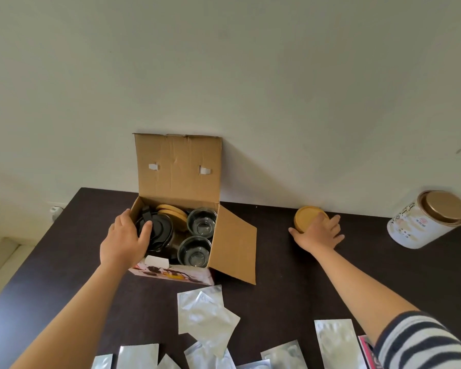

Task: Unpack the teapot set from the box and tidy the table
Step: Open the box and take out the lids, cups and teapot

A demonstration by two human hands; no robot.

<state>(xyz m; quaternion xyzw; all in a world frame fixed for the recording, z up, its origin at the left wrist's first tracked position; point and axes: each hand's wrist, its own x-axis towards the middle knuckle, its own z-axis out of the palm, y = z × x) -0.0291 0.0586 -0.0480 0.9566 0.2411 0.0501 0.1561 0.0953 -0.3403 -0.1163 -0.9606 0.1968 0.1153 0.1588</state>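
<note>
Unpacking is under way: the open box (181, 230) sits at the back of the dark table (290, 283) against a pale wall (224, 75), with the black-lidded teapot (159, 233), two glass cups (197, 238) and wooden coasters (172, 210) inside. The left hand (125, 238) reaches in, fingers curled loosely over the teapot's lid; whether it grips is unclear. The right hand (318, 231), fingers spread, presses on a stack of coasters (306, 217) set well right of the box. Next, likely lift the teapot straight up, clear of the cups. A tin (426, 219) stands far right; foil sachets (205, 315) litter the near edge.
</note>
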